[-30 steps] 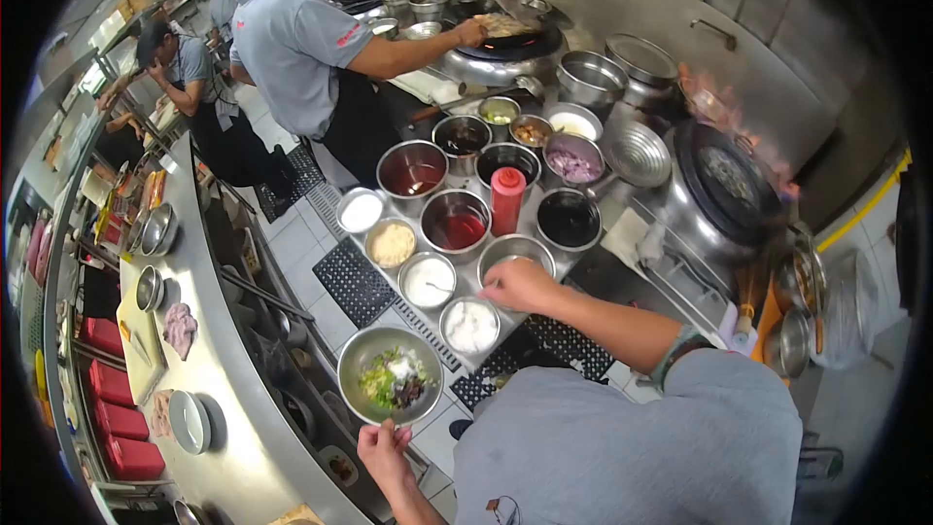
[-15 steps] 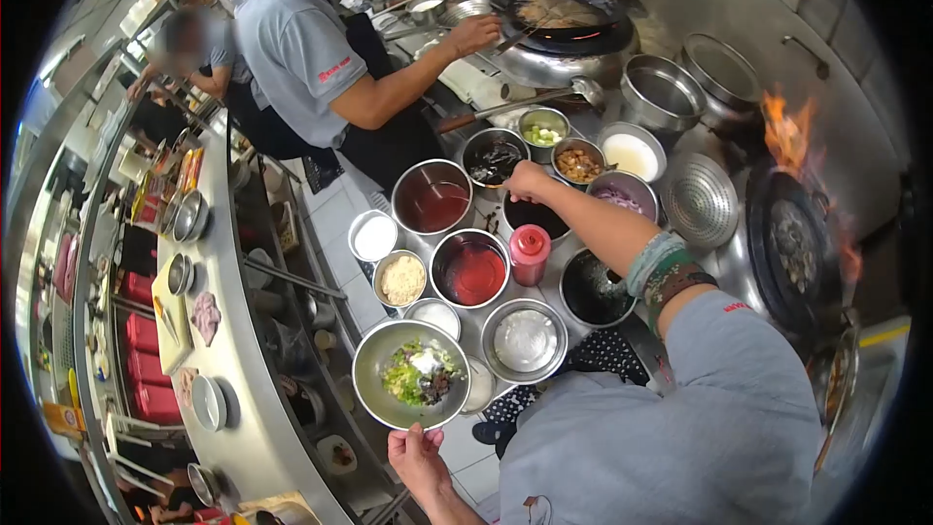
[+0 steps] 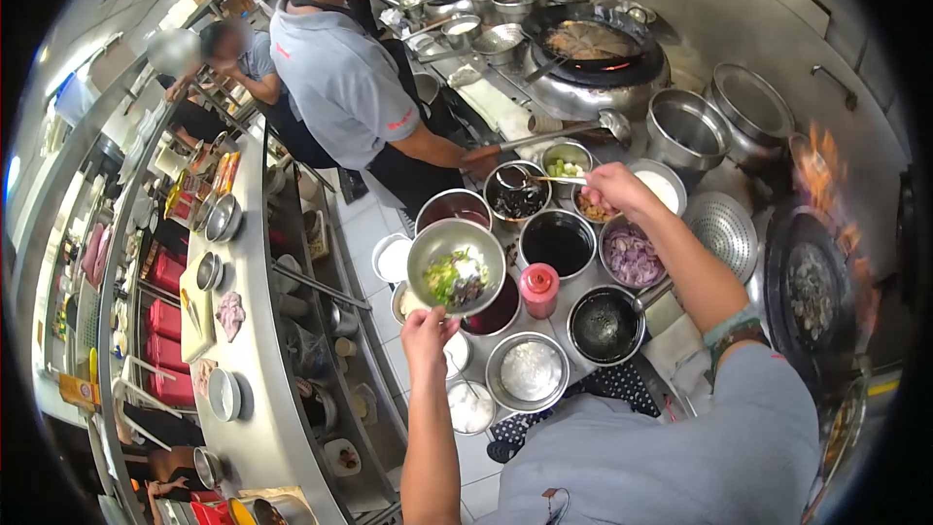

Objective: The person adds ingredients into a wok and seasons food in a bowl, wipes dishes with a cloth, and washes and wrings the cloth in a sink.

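My left hand grips the near rim of a steel bowl holding chopped green pieces, something white and dark bits. The bowl is held above the sauce containers. My right hand pinches the handle of a small spoon, whose bowl end is over a pot of dark sauce. Near my right hand are a container of green pieces, a bowl of chopped purple onion and a black sauce pot. A red squeeze bottle stands between the pots.
A co-worker stands at the upper left, one arm near a long ladle. Flames rise behind a wok on the right. A steel counter with bowls runs along the left. A perforated strainer lies near the wok.
My left hand has raised the bowl up and to the right, over the containers. My right hand now holds the spoon above the dark sauce pot. The co-worker's arm has lowered from the far wok.
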Available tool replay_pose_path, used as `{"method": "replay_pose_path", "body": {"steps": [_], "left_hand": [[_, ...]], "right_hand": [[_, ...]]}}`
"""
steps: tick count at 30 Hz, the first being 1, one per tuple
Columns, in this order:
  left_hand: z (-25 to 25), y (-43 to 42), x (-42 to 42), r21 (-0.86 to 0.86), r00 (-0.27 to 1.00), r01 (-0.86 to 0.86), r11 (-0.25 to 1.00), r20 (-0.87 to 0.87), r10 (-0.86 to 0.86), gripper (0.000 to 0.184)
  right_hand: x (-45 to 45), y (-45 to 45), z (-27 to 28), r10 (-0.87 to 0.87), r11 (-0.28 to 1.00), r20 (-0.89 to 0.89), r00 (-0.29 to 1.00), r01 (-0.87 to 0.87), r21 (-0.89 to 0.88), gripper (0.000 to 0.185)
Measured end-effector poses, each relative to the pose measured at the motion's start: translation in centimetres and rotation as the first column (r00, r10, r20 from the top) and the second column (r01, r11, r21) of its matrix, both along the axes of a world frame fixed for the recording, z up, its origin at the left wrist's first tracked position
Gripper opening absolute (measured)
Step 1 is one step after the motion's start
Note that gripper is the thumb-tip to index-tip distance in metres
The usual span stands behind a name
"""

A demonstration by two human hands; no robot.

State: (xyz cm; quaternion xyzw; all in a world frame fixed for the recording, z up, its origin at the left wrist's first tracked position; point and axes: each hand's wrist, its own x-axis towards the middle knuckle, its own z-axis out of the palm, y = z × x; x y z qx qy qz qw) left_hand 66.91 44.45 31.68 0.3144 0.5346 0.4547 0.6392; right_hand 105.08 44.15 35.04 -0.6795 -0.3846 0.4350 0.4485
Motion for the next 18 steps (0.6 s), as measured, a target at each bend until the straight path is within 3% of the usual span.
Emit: {"method": "replay_pose_path", "body": {"steps": [3,5,6,7,18], "left_hand": [[-0.4,2.9,3.0,-0.012,0.999,0.054,0.998,0.004,-0.054,0.012],[0.1,3.4,4.4,-0.003,0.997,0.067,0.998,0.046,-0.067,0.011],[0.3,3.4,4.9,0.004,0.993,0.085,0.996,0.083,-0.085,0.011],[0.6,3.3,5.3,0.014,0.991,0.086,0.996,0.104,-0.087,0.01],[0.7,2.8,5.7,0.045,0.981,0.133,0.99,0.139,-0.138,0.008]], "right_hand": [[-2.1,-2.5,2.7,0.049,0.994,0.084,0.995,-0.057,0.095,0.025],[-4.1,-3.9,2.8,0.008,0.926,0.374,0.927,-0.148,0.347,0.021],[-5.5,-4.7,3.7,-0.106,0.883,0.683,0.723,-0.247,0.398,0.019],[-6.1,-4.8,2.7,-0.163,0.818,0.748,0.643,-0.336,0.467,0.016],[-6.9,-5.7,2.2,-0.198,0.803,0.728,0.656,-0.317,0.504,0.014]]}}
